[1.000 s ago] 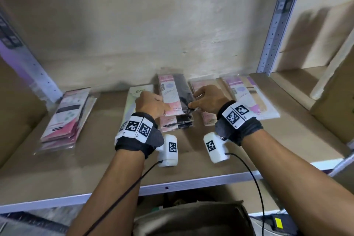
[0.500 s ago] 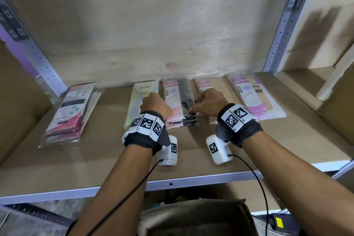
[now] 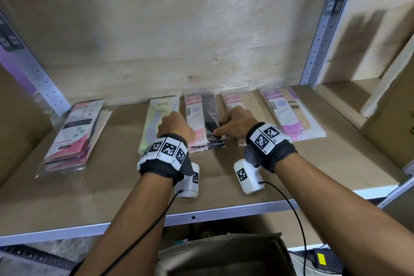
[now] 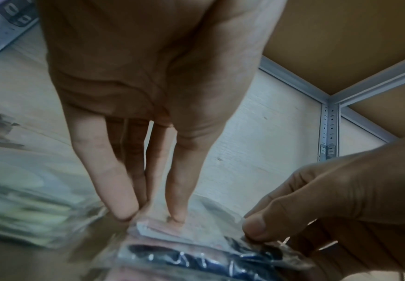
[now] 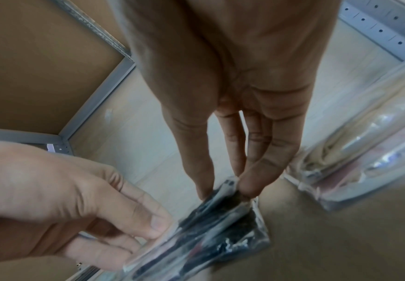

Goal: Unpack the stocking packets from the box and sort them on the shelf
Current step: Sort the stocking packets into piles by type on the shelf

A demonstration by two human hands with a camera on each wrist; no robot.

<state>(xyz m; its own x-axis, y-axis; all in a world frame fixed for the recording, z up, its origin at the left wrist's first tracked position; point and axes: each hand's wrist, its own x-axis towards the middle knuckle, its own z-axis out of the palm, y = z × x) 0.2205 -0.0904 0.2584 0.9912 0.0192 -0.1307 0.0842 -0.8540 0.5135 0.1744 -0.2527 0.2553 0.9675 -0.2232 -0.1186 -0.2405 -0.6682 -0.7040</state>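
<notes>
1. The fingers (image 3: 226,121) of the right hand (image 3: 235,122) curl down onto the black stocking pile (image 3: 205,123) in the head view, thumb pinching its near right edge. The left hand (image 3: 173,125) grips the pile's near left edge, knuckles up.

2. Same view: five lots lie along the back of the shelf (image 3: 224,199). They are a pink pile (image 3: 76,132) far left, a pale green packet (image 3: 156,123), the black pile, a beige packet (image 3: 240,102) partly under the right hand, and a purple packet (image 3: 291,116) at the right. So, as I judge it, sorting is well on. The box (image 3: 224,253) sits below the shelf edge, its inside hidden, so what is left to unpack cannot be told.

3. Left wrist view: the left hand's fingers (image 4: 122,194) reach down nearly straight, tips pressing the pile's clear wrapper (image 4: 172,233) with the thumb meeting them. The right hand's thumb (image 4: 257,228) pinches the other corner.

4. Right wrist view: the right fingers (image 5: 252,178) and thumb nip the far corner of the black pile, and the left hand (image 5: 64,205) clasps its near edge. Beige packets (image 5: 355,155) lie just beside.

5. Against the earlier head pictures, the pile has slid back toward the wall. It now lies straighter, roughly in line with its neighbours, with both hands still on it. The view has also tipped upward.
</notes>
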